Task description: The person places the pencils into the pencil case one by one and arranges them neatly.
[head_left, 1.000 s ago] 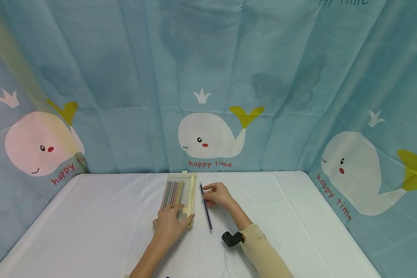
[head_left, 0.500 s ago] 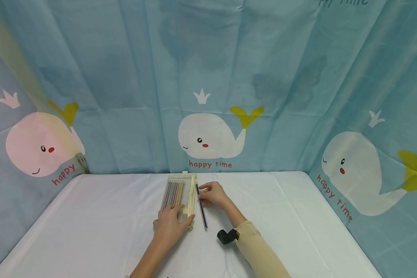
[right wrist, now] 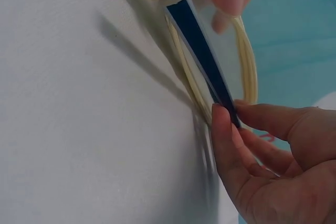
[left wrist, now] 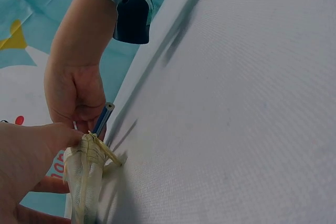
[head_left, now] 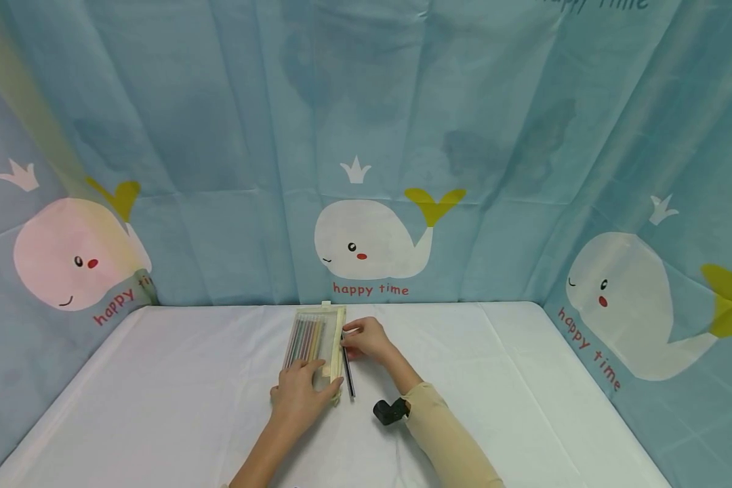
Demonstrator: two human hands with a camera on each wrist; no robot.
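A flat, see-through mesh pencil pouch [head_left: 337, 332] with pale yellow edging lies on the table in the head view. Several coloured pencils [head_left: 305, 339] show inside it. My left hand [head_left: 299, 396] holds the pouch's near end, thumb on the right edge and fingers across to the left. My right hand [head_left: 369, 339] pinches a dark blue pencil [right wrist: 202, 53] between thumb and fingers, close along the pouch's right side. In the right wrist view, the pouch's yellow edges [right wrist: 248, 61] stand apart behind the pencil. I cannot tell whether its tip is inside.
A white cloth covers the table [head_left: 494, 379]. Behind it hangs a blue curtain [head_left: 232, 244] with whale prints. A black wrist camera [head_left: 390, 411] sits at the right wrist, just above the table.
My right hand has moved left with the pencil, from a gap beside the pouch to right against its edge. The left hand and the pouch have hardly moved.
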